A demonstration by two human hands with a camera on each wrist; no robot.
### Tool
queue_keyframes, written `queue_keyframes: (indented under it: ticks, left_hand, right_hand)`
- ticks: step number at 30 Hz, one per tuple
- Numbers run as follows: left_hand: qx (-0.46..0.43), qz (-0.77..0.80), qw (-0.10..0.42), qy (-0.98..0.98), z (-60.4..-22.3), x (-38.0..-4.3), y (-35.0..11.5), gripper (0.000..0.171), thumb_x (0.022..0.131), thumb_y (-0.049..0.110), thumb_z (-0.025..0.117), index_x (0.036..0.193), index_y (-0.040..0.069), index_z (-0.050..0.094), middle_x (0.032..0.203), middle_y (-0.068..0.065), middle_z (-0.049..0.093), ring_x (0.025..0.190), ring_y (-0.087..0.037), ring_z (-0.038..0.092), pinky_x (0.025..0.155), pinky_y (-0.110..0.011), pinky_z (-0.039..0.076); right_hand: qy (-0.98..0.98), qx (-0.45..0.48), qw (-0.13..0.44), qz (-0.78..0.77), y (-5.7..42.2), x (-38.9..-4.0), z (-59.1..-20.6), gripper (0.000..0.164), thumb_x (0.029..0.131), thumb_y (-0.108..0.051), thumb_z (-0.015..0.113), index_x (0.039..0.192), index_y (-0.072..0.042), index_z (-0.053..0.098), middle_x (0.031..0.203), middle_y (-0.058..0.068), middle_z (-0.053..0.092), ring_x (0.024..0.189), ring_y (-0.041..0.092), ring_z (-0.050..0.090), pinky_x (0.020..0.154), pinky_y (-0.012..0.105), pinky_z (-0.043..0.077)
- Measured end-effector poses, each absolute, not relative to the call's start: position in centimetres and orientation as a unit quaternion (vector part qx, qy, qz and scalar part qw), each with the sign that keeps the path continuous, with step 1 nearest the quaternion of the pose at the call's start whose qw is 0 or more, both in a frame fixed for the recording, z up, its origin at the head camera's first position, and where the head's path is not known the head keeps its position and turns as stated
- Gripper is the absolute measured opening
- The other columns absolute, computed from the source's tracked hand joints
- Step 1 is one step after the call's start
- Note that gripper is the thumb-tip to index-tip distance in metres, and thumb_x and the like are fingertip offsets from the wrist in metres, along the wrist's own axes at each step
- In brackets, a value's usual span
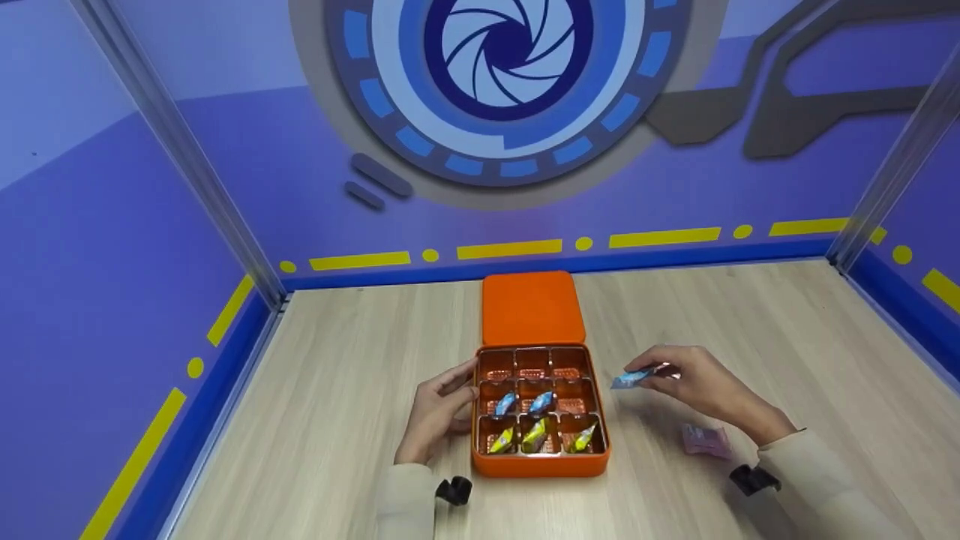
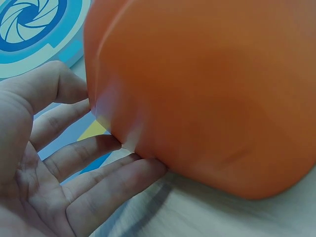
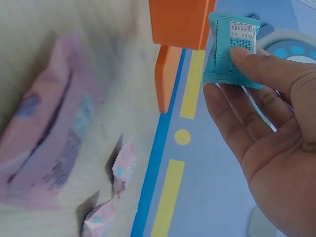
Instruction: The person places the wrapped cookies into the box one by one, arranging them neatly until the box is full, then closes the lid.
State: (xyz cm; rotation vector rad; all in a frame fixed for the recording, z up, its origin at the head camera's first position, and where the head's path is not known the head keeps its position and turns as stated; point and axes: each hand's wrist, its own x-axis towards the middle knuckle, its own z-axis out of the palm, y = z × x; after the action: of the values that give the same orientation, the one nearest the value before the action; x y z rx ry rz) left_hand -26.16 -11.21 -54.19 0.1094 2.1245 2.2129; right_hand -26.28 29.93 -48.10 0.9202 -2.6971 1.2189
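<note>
An orange box with a grid of small compartments stands on the table. Three yellow-wrapped sweets lie in its front row, one per compartment. In the middle row, blue-wrapped sweets occupy the left and centre compartments. My left hand rests its fingertips against the box's left wall, also seen in the left wrist view. Off the box's right side, my right hand pinches another blue-wrapped sweet between thumb and fingers, raised above the table.
An orange lid lies flat behind the box. Pink-wrapped sweets are on the table beneath my right forearm; the right wrist view shows three. Printed panels wall the table at the back and sides.
</note>
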Motion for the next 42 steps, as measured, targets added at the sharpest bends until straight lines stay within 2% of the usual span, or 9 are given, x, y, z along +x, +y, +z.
queue_keyframes:
  ticks: [4, 10, 15, 22, 27, 30, 33, 36, 42]
  left_hand:
    - [0.033, 0.726, 0.042, 0.686, -54.0, -26.1, -11.2, 0.052, 0.097, 0.004, 0.071, 0.148, 0.009, 0.064, 0.151, -0.017, 0.058, 0.124, -0.028, 0.067, 0.076, -0.04, 0.065]
    - [0.026, 0.736, 0.059, 0.674, -53.9, -26.0, -11.2, 0.054, 0.097, 0.005, 0.07, 0.15, 0.011, 0.063, 0.152, -0.016, 0.058, 0.111, -0.029, 0.073, 0.065, -0.046, 0.065]
    - [0.032, 0.733, 0.054, 0.678, -53.9, -26.0, -11.2, 0.053, 0.098, 0.005, 0.07, 0.15, 0.01, 0.062, 0.152, -0.017, 0.058, 0.118, -0.029, 0.07, 0.065, -0.042, 0.065]
    - [0.034, 0.724, 0.044, 0.688, -54.1, -26.2, -11.2, 0.053, 0.097, 0.004, 0.07, 0.149, 0.008, 0.063, 0.15, -0.017, 0.059, 0.136, -0.033, 0.058, 0.069, -0.039, 0.065]
    - [0.035, 0.723, 0.042, 0.689, -54.2, -26.2, -11.2, 0.053, 0.097, 0.004, 0.07, 0.149, 0.008, 0.063, 0.151, -0.017, 0.059, 0.138, -0.035, 0.056, 0.073, -0.039, 0.065]
    - [0.034, 0.724, 0.045, 0.687, -54.2, -26.2, -11.3, 0.053, 0.097, 0.004, 0.07, 0.149, 0.009, 0.063, 0.151, -0.017, 0.059, 0.138, -0.034, 0.056, 0.069, -0.04, 0.065]
    - [0.034, 0.725, 0.046, 0.687, -54.1, -26.2, -11.3, 0.053, 0.097, 0.004, 0.07, 0.149, 0.009, 0.063, 0.152, -0.017, 0.058, 0.139, -0.035, 0.056, 0.064, -0.041, 0.065]
    - [0.032, 0.726, 0.048, 0.685, -54.1, -26.2, -11.3, 0.053, 0.097, 0.004, 0.07, 0.149, 0.009, 0.063, 0.152, -0.017, 0.058, 0.138, -0.035, 0.056, 0.065, -0.04, 0.065]
    - [0.027, 0.735, 0.058, 0.675, -54.0, -26.1, -11.2, 0.053, 0.097, 0.005, 0.07, 0.15, 0.009, 0.063, 0.152, -0.017, 0.058, 0.128, -0.03, 0.064, 0.064, -0.043, 0.065]
  right_hand:
    - [-0.867, 0.305, 0.025, 0.392, 29.6, -26.5, -47.9, 0.029, 0.092, 0.005, 0.079, 0.116, -0.012, 0.08, 0.112, 0.0, 0.078, 0.096, 0.021, 0.074, 0.085, 0.027, 0.061]
    - [-0.862, 0.315, 0.015, 0.398, 28.9, -26.8, -47.6, 0.029, 0.093, 0.005, 0.078, 0.116, -0.013, 0.08, 0.112, -0.002, 0.078, 0.097, 0.023, 0.074, 0.087, 0.029, 0.062]
    - [-0.852, 0.327, 0.007, 0.408, 28.3, -27.1, -47.5, 0.03, 0.093, 0.005, 0.078, 0.115, -0.015, 0.081, 0.111, -0.004, 0.078, 0.098, 0.024, 0.075, 0.089, 0.031, 0.062]
    - [-0.847, 0.349, 0.017, 0.4, 27.7, -27.3, -47.2, 0.03, 0.091, 0.004, 0.08, 0.113, -0.017, 0.081, 0.109, -0.006, 0.078, 0.098, 0.016, 0.074, 0.088, 0.031, 0.062]
    - [-0.845, 0.359, 0.022, 0.397, 27.2, -27.6, -47.1, 0.029, 0.091, 0.004, 0.08, 0.112, -0.016, 0.081, 0.108, -0.006, 0.077, 0.096, 0.015, 0.073, 0.087, 0.04, 0.063]
    - [-0.842, 0.364, 0.018, 0.398, 26.9, -27.8, -47.0, 0.03, 0.091, 0.005, 0.08, 0.113, -0.016, 0.081, 0.108, -0.005, 0.078, 0.096, 0.017, 0.074, 0.087, 0.045, 0.063]
    - [-0.841, 0.364, 0.007, 0.401, 26.6, -27.9, -46.9, 0.03, 0.092, 0.005, 0.08, 0.113, -0.016, 0.081, 0.109, -0.005, 0.077, 0.097, 0.019, 0.074, 0.088, 0.044, 0.063]
    - [-0.839, 0.367, 0.001, 0.403, 26.3, -28.1, -46.8, 0.028, 0.092, 0.003, 0.079, 0.113, -0.015, 0.081, 0.109, -0.003, 0.077, 0.097, 0.021, 0.074, 0.089, 0.041, 0.063]
    - [-0.833, 0.383, 0.001, 0.399, 25.9, -28.2, -46.8, 0.023, 0.093, 0.0, 0.08, 0.114, -0.01, 0.081, 0.109, -0.001, 0.078, 0.099, 0.021, 0.074, 0.089, 0.043, 0.063]
